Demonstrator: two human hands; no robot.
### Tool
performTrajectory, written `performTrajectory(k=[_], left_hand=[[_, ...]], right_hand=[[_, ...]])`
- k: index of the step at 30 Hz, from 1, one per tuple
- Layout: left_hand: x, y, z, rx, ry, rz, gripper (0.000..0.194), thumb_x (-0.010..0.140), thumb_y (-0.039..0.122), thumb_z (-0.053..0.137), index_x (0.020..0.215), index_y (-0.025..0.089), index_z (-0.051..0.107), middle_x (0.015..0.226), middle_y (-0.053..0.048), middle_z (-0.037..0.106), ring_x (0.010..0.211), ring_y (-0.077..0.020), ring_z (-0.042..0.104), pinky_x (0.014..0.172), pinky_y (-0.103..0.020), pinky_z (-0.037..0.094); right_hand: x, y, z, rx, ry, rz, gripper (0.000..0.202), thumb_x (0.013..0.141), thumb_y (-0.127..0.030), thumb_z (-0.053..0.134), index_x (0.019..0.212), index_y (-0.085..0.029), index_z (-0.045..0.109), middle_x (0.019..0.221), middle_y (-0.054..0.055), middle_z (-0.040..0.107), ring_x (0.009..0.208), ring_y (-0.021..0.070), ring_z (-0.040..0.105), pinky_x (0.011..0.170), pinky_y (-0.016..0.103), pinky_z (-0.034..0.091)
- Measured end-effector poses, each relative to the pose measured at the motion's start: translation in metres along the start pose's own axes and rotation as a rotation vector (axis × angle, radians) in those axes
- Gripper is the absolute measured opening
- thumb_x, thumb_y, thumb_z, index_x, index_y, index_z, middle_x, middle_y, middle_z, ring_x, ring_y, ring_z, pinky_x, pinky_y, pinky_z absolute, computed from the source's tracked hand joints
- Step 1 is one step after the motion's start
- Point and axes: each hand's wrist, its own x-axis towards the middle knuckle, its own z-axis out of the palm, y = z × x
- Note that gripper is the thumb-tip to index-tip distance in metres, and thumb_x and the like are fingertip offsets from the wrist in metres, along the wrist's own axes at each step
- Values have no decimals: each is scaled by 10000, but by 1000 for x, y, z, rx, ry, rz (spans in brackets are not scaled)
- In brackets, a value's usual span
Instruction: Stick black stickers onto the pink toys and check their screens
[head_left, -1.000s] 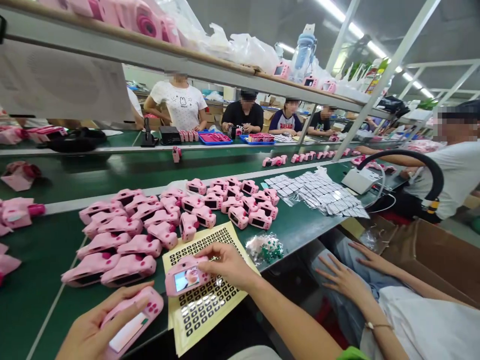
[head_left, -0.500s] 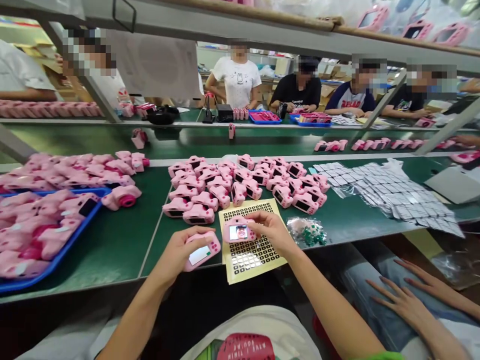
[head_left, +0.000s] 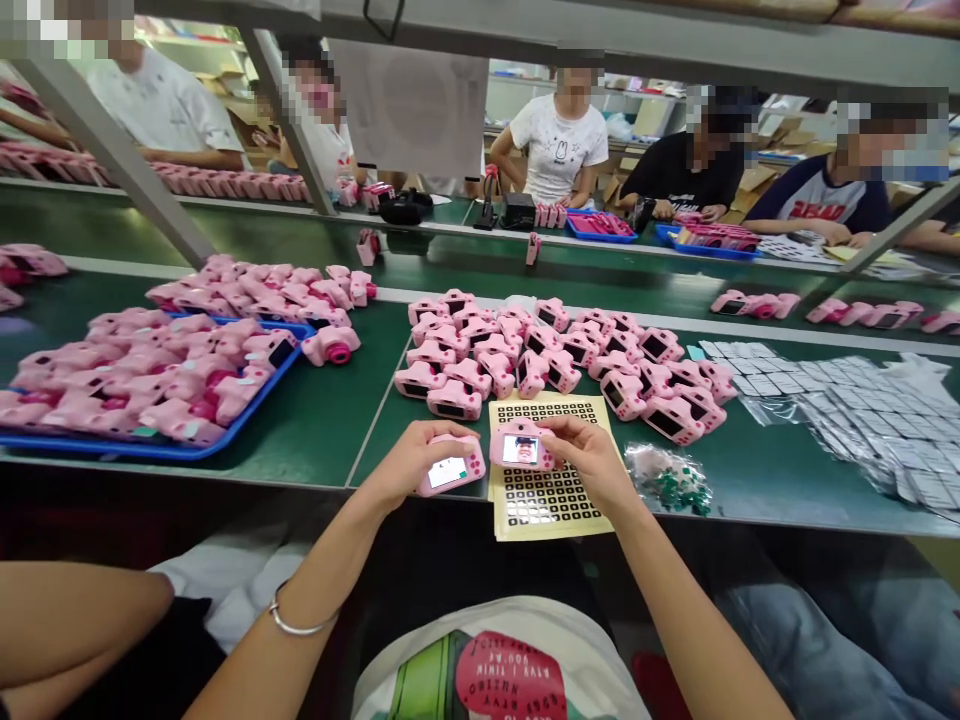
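My left hand (head_left: 415, 462) is closed on a pink toy camera (head_left: 454, 466) whose lit screen is mostly white. Beside it, my right hand (head_left: 589, 455) grips a second pink toy camera (head_left: 519, 449), its screen showing a person's picture. Both cameras are held side by side, screens up, above the table's near edge. Beneath the right one lies a yellowish sticker sheet (head_left: 555, 510) with rows of small black squares. Just beyond the sheet, many pink toy cameras (head_left: 457, 398) are heaped, several with dark screens facing me.
A blue tray (head_left: 225, 440) full of pink cameras stands at the left. Right of the sheet lies a clear bag (head_left: 670, 478) of small green and white pieces. White label sheets (head_left: 862, 400) spread further right. Across the green conveyor (head_left: 450, 262), co-workers sit behind metal posts.
The view has swung to the left, so the table's things appear further right. Both hands still hold their cameras, now at a more level height. The left camera's screen picture differs.
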Motion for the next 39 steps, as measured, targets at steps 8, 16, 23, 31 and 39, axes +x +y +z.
performTrajectory(k=[8, 16, 23, 31, 39], left_hand=[[-3, 1, -1, 6, -29, 12, 227, 668, 316, 752, 827, 154, 760, 719, -23, 716, 634, -138, 600, 569, -201, 408], [-3, -4, -4, -2, -28, -2, 301, 727, 388, 749, 914, 153, 744, 773, -35, 712, 666, -141, 601, 582, -203, 408], [-21, -12, -7, -52, 15, 52, 579, 692, 399, 819, 1182, 220, 569, 934, -8, 636, 761, -122, 560, 562, -169, 397], [-29, -25, 3, 208, 156, 206, 586, 586, 264, 874, 988, 226, 450, 894, 44, 562, 753, -125, 540, 595, -194, 428], [-18, -27, 16, 233, 65, 297, 530, 599, 198, 848, 1053, 195, 574, 1032, -2, 646, 911, -179, 606, 787, -260, 463]], right_hand=[[0, 4, 0, -13, 0, 9, 323, 783, -403, 742, 1014, -183, 696, 952, 69, 699, 738, 154, 585, 564, 243, 422], [2, 7, 0, -26, -19, -15, 301, 802, -394, 723, 1012, -184, 676, 905, 49, 668, 704, 134, 565, 567, 236, 433], [19, 2, 1, -244, -119, -118, 243, 865, -371, 638, 1060, -226, 639, 1053, 52, 629, 956, 204, 602, 761, 318, 528], [19, 0, -4, -649, -43, -259, 348, 997, -391, 376, 1191, -201, 592, 1287, 71, 536, 1120, 246, 553, 793, 379, 520], [-1, 14, 9, -859, -26, -173, 209, 963, -378, 541, 994, -201, 649, 1014, 84, 627, 932, 215, 605, 832, 420, 519]])
